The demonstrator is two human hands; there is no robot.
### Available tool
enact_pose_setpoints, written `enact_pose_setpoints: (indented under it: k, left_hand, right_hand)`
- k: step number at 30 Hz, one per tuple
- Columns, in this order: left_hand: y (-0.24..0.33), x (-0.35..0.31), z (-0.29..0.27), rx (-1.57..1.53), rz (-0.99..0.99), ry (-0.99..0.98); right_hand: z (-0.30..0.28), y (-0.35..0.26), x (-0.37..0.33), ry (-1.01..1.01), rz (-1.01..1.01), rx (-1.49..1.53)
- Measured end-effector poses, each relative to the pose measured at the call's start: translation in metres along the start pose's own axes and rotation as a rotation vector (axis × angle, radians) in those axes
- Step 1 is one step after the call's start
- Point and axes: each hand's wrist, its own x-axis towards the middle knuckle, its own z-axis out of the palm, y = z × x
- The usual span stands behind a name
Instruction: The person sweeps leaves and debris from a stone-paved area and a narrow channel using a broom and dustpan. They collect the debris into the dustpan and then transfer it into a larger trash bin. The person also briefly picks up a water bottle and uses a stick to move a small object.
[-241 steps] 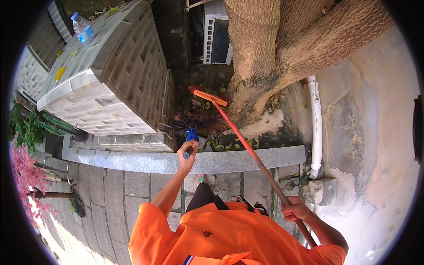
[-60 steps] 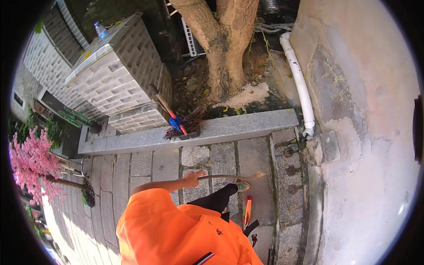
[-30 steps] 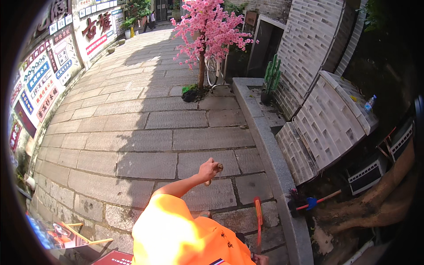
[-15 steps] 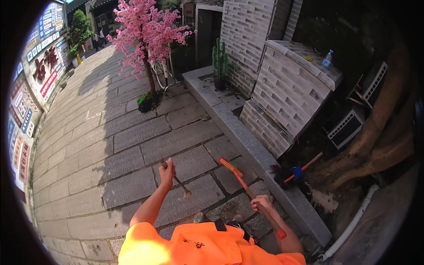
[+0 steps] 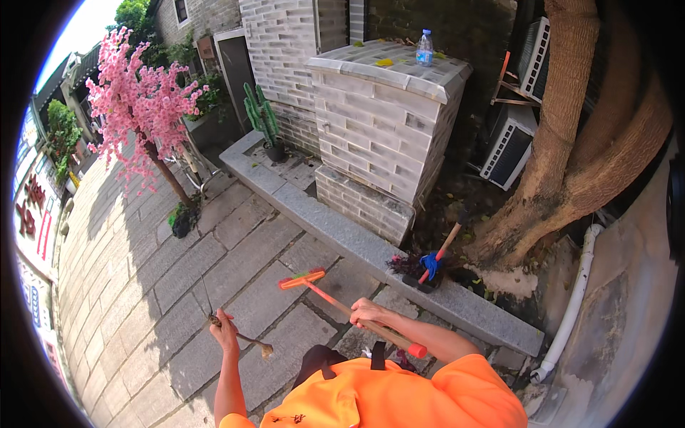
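Note:
My left hand (image 5: 225, 331) is closed around a slender dark stick (image 5: 245, 338), which ends in a pale knob on the side toward me. A thin rod sticks out beyond the fingers on the far side; whether it belongs to the same stick I cannot tell. In my right hand (image 5: 367, 312) is a broom (image 5: 302, 279) with a short orange head, gripped partway along its wooden handle. The head points ahead and to the left, above the paving stones. An orange cap on the handle's other end is near my right forearm.
A stone curb (image 5: 371, 240) runs along the right. On it stand a black container (image 5: 422, 285) with a blue-wrapped pole (image 5: 430, 265), and a potted cactus (image 5: 262, 114). A water bottle (image 5: 425, 48) tops the brick pillar (image 5: 371, 128). A pink blossom tree (image 5: 168, 171) rises at left.
The view has swung right and upward, bringing more of the tree trunk and pillar in. Both hands keep their holds; the broom now lies flatter, its head further left.

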Motion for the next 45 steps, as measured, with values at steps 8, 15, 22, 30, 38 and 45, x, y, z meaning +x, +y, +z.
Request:
enact_pose_setpoints:
  k: [8, 15, 22, 30, 38, 45]
  left_hand:
    - [-0.007, 0.024, 0.066, 0.152, 0.104, 0.007]
    - [0.005, 0.047, 0.152, 0.393, 0.293, -0.313]
    - [0.073, 0.052, 0.218, 0.105, 0.446, -0.575]
    - [0.102, 0.072, 0.325, -0.013, 0.405, -0.369]
    - [0.125, 0.077, 0.373, -0.044, 0.212, -0.459]
    - [0.128, 0.080, 0.382, 0.115, 0.315, -0.468]
  right_hand:
    - [-0.037, -0.059, 0.099, -0.007, -0.037, 0.040]
    - [-0.051, -0.060, 0.182, 0.047, 0.022, 0.294]
    - [-0.053, -0.145, 0.206, -0.049, 0.035, 0.464]
    - [-0.118, -0.191, 0.231, -0.328, 0.013, 0.227]
    - [-0.326, -0.435, 0.075, 0.350, -0.909, -1.015]
    - [-0.606, -0.560, -0.042, 1.717, -0.960, -0.939]
